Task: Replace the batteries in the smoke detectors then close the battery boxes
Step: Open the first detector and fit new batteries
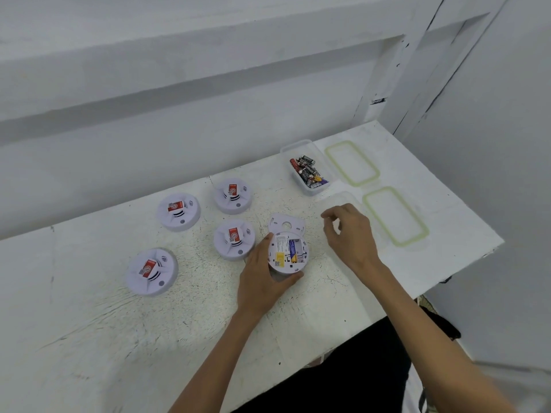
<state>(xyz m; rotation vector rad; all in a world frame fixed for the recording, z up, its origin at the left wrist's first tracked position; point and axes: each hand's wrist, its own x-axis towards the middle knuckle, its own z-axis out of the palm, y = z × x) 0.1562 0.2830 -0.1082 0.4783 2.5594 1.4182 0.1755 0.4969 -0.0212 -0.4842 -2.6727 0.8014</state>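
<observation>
The left hand (259,281) grips a detector (287,253) at the front middle of the white tabletop (119,338), fingers curled round its left edge and thumb under its near rim. The detector is turned back side up and tilted toward the camera. Its battery bay is uncovered and holds a battery (293,249) with a blue end; a yellow label sits just beside it.

The right hand (350,234) hovers to the right of the detector, apart from it. Its fingers are loosely curled, thumb and forefinger are parted, and nothing shows in its grasp.

Just behind the detector a white plate (286,225) lies flat on the tabletop.

To the left stand four other detectors, face up, each with a red label: one near left (152,271), one just beside the left hand (234,239), and two farther back (179,211) (232,195).

Beyond the right hand is a faint empty box (348,196), partly hidden by it. A green-rimmed lid (395,216) lies to its right.

Farthest back, a clear box of batteries (308,171) stands open, with a second lid (351,162) beside it.
</observation>
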